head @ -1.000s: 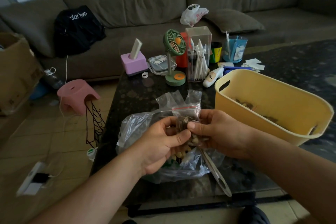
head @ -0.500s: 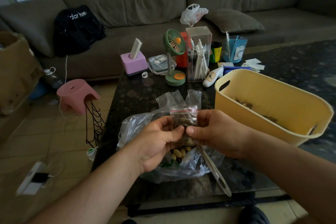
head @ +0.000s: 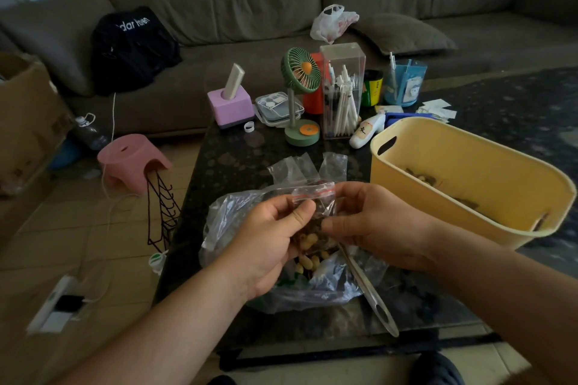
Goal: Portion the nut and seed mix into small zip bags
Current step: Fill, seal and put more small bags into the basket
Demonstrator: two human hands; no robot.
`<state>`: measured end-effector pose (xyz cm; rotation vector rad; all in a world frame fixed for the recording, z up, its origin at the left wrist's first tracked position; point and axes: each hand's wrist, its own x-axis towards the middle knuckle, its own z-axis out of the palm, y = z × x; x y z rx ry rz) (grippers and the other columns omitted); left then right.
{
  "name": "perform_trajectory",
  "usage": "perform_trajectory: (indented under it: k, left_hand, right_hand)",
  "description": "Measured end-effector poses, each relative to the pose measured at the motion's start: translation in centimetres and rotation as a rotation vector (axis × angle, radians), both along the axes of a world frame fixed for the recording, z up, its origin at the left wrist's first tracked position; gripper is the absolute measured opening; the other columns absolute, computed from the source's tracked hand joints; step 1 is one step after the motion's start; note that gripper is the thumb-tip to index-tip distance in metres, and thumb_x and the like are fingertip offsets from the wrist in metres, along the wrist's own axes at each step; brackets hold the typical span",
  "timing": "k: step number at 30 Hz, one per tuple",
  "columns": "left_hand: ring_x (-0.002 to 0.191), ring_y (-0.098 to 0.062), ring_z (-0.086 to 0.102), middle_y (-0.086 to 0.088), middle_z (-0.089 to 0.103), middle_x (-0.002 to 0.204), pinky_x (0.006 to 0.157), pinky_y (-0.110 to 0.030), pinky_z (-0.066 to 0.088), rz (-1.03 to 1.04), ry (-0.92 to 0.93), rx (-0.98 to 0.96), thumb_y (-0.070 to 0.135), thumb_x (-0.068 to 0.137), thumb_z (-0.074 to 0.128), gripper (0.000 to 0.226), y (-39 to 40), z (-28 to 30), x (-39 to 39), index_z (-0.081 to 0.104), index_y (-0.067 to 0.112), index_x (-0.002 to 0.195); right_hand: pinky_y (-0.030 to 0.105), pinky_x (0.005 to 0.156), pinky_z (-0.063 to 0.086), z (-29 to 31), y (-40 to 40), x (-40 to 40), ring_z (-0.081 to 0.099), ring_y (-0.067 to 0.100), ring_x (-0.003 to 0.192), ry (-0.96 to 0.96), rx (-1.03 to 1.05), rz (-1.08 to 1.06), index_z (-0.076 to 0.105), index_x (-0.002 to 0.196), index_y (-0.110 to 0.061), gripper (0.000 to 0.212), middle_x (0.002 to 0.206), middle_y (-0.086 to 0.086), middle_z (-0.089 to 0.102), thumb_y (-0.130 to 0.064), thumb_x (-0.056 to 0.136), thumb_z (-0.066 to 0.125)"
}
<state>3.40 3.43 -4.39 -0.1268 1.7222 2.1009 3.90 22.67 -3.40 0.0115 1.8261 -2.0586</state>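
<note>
Left hand [head: 266,244] and right hand [head: 372,228] both pinch a small zip bag [head: 314,203] of nut and seed mix, held above the large clear bag [head: 237,216] on the dark surface [head: 231,159]. Far left, a black bag [head: 131,47] reads "dar huen". At right stands a yellow basket [head: 469,184].

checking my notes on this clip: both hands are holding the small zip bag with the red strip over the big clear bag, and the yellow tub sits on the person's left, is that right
Not quite: the head view shows the yellow tub on the person's right, not the left. The rest holds: the left hand and right hand both hold the small zip bag with the red strip, over the big clear bag.
</note>
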Motion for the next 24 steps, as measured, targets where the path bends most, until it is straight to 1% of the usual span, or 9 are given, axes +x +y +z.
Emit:
perform_trajectory:
  k: [2, 4, 7, 10, 14, 15, 19, 22, 24]
  left_hand:
    - [0.111, -0.029, 0.076, -0.012, 0.079, 0.116, 0.102, -0.052, 0.059, 0.013, 0.002, -0.005, 0.018, 0.099, 0.066, 0.027, 0.00, -0.04, -0.03, 0.072, 0.010, 0.124]
    - [0.111, -0.028, 0.076, -0.011, 0.079, 0.117, 0.101, -0.052, 0.059, 0.025, 0.004, 0.002, 0.018, 0.100, 0.065, 0.027, 0.08, 0.02, -0.03, 0.071, 0.012, 0.126]
    - [0.112, -0.028, 0.076, -0.010, 0.079, 0.117, 0.097, -0.054, 0.060, 0.042, 0.007, 0.014, 0.019, 0.104, 0.061, 0.024, 0.29, 0.04, -0.07, 0.069, 0.015, 0.126]
    - [0.111, -0.030, 0.076, -0.013, 0.079, 0.116, 0.098, -0.059, 0.059, 0.059, 0.001, 0.035, 0.020, 0.107, 0.057, 0.021, 0.38, 0.08, -0.05, 0.068, 0.015, 0.124]
    - [0.110, -0.031, 0.076, -0.014, 0.079, 0.115, 0.097, -0.061, 0.059, 0.089, -0.007, 0.055, 0.020, 0.108, 0.056, 0.021, 0.41, 0.09, -0.04, 0.069, 0.012, 0.123]
    - [0.110, -0.032, 0.076, -0.015, 0.079, 0.115, 0.096, -0.061, 0.060, 0.110, -0.018, 0.065, 0.019, 0.107, 0.057, 0.021, 0.43, 0.06, -0.10, 0.069, 0.010, 0.122]
    - [0.111, -0.035, 0.075, -0.014, 0.079, 0.113, 0.092, -0.064, 0.060, 0.172, -0.056, 0.075, 0.020, 0.105, 0.061, 0.018, 0.22, -0.09, -0.46, 0.070, 0.011, 0.118]
    - [0.108, -0.033, 0.076, -0.011, 0.080, 0.113, 0.090, -0.065, 0.060, 0.181, -0.053, 0.079, 0.023, 0.106, 0.061, 0.018, 0.08, 0.00, -0.54, 0.071, 0.015, 0.118]
    - [0.107, -0.032, 0.077, -0.010, 0.080, 0.112, 0.088, -0.064, 0.061, 0.183, -0.057, 0.086, 0.024, 0.107, 0.060, 0.018, 0.10, 0.11, -0.51, 0.071, 0.016, 0.119]
  right_hand:
    - [0.044, 0.097, 0.060, 0.26, -0.04, -0.11, 0.074, 0.033, 0.108, -0.013, -0.039, -0.022, 0.070, 0.121, -0.004, 0.041, 0.116, 0.022, 0.074, -0.010, 0.080, 0.077]
    - [0.038, 0.089, 0.059, 0.33, -0.20, -0.24, 0.073, 0.026, 0.096, 0.002, 0.000, -0.064, 0.072, 0.114, -0.005, 0.032, 0.105, 0.014, 0.077, -0.020, 0.087, 0.073]
    - [0.040, 0.085, 0.059, 0.10, -0.46, -0.47, 0.067, 0.026, 0.088, 0.026, 0.075, -0.157, 0.073, 0.105, -0.001, 0.019, 0.094, 0.017, 0.073, -0.019, 0.098, 0.068]
    - [0.046, 0.087, 0.062, 0.15, -0.54, -0.56, 0.069, 0.026, 0.085, 0.077, 0.181, -0.217, 0.074, 0.099, -0.004, 0.015, 0.100, 0.023, 0.075, -0.019, 0.098, 0.070]
    - [0.037, 0.076, 0.065, 0.19, -0.57, -0.50, 0.073, 0.018, 0.077, 0.115, 0.257, -0.214, 0.076, 0.097, -0.009, 0.014, 0.090, 0.010, 0.079, -0.021, 0.098, 0.070]
    - [0.037, 0.077, 0.066, 0.10, -0.56, -0.49, 0.074, 0.018, 0.078, 0.122, 0.270, -0.210, 0.076, 0.097, -0.009, 0.014, 0.089, 0.010, 0.079, -0.022, 0.098, 0.070]
    - [0.045, 0.083, 0.064, 0.14, -0.30, -0.55, 0.073, 0.025, 0.083, 0.125, 0.267, -0.203, 0.076, 0.098, -0.007, 0.013, 0.094, 0.016, 0.078, -0.017, 0.100, 0.068]
    - [0.050, 0.089, 0.063, 0.42, -0.18, -0.57, 0.076, 0.034, 0.095, 0.099, 0.224, -0.198, 0.077, 0.100, -0.008, 0.014, 0.097, 0.016, 0.078, -0.016, 0.102, 0.065]
    - [0.051, 0.090, 0.063, 0.48, -0.21, -0.58, 0.075, 0.037, 0.099, 0.094, 0.213, -0.207, 0.076, 0.101, -0.007, 0.014, 0.097, 0.016, 0.079, -0.015, 0.102, 0.065]
